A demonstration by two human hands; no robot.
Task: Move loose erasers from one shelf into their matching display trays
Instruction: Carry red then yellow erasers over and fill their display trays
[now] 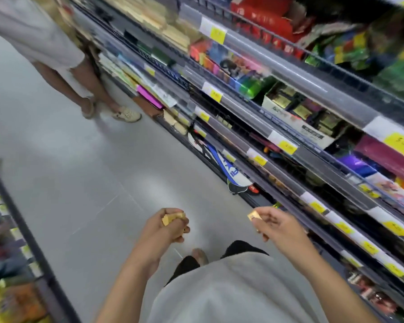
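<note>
At the far left edge a low dark-framed shelf unit [21, 229] holds blurred, colourful packets. Beyond it, at the upper left, a second person in pale shorts and beige shoes [126, 114] stands on the smooth grey floor [79, 171], close to the long shelving.

Low in the middle, the left hand [168, 226] is held out over the floor with its fingers curled round a small cluster of yellow block-shaped erasers [172, 219]; one end sticks out above the knuckles, and how many it holds cannot be told through the blur. Just to the right, apart from it, the right hand [278, 223] pinches a single small yellow-and-white eraser [254, 216] between thumb and forefinger, the other fingers loosely bent beneath. Both hands hang in the aisle, clear of any shelf.

Below them is the wearer's light grey shirt [231, 294].

To the right, tiered grey metal shelves with clear plastic price rails [313, 94] run diagonally, bearing yellow price tags [287, 146]. A white cardboard display tray of dark and gold packets [299, 113] sits on an upper tier, well apart from the hands. A blue-and-white racket bag [224, 166] leans at the bottom tier.
</note>
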